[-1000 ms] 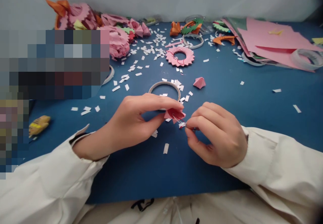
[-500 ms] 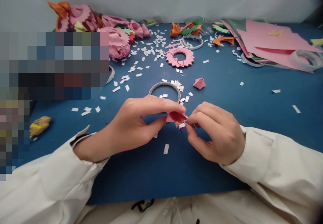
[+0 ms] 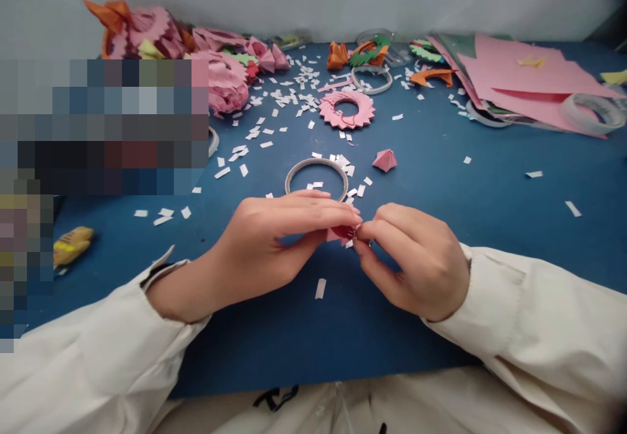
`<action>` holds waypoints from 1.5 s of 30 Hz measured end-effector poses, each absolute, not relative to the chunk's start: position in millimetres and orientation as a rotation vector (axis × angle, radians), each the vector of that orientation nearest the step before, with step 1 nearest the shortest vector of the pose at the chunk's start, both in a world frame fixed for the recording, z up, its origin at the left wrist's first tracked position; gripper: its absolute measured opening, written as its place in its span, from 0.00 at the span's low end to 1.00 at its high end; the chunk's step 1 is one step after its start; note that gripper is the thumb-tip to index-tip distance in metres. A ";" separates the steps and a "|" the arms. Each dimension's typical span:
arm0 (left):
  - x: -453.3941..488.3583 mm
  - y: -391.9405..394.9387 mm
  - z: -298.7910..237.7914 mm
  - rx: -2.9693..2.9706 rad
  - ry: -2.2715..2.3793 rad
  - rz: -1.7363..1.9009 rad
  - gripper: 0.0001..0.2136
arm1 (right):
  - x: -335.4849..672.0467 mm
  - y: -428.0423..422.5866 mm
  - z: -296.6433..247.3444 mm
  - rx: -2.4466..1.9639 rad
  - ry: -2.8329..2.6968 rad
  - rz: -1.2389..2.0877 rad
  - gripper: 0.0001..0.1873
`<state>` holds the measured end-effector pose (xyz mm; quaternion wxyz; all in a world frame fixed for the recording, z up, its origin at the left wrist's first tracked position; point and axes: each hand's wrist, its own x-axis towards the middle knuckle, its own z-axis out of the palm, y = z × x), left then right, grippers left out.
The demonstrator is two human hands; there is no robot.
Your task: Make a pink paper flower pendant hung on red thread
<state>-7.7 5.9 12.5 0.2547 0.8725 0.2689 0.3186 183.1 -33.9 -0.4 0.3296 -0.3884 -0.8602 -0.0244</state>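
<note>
My left hand (image 3: 274,238) pinches a small folded pink paper piece (image 3: 337,233) between thumb and fingers, just over the blue table. Most of the paper is covered by the fingers. My right hand (image 3: 416,261) meets it from the right, thumb and forefinger closed at the paper's edge. Thin, shiny metallic bits show at those fingertips, too small to name. Beyond the hands lie a roll of tape (image 3: 317,161) and a second folded pink paper piece (image 3: 385,160). A small white strip (image 3: 320,288) rests nearer to me.
A pink pleated paper ring (image 3: 347,109) lies farther back among scattered white scraps. Folded paper pieces (image 3: 225,85) are heaped at back left. Pink sheets (image 3: 519,72) and a clear tape roll (image 3: 594,114) occupy the back right. A yellow object (image 3: 73,246) sits at left, beside a blurred-out area.
My left fingers have flattened over the pink paper piece, covering more of it. My right fingertips have moved slightly left against its edge, and shiny bits now show there.
</note>
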 end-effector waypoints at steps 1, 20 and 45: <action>-7.8 5.8 12.7 2.368 0.730 0.864 0.14 | 183.0 -33.7 -0.4 -1.022 -2.251 -0.072 0.08; -6.8 16.5 12.1 2.009 0.996 0.680 0.12 | 187.6 -25.9 -7.6 -1.012 -2.358 -0.064 0.09; -15.2 10.7 12.1 2.460 0.885 0.753 0.13 | 194.8 -27.7 11.8 -0.922 -2.180 -0.159 0.10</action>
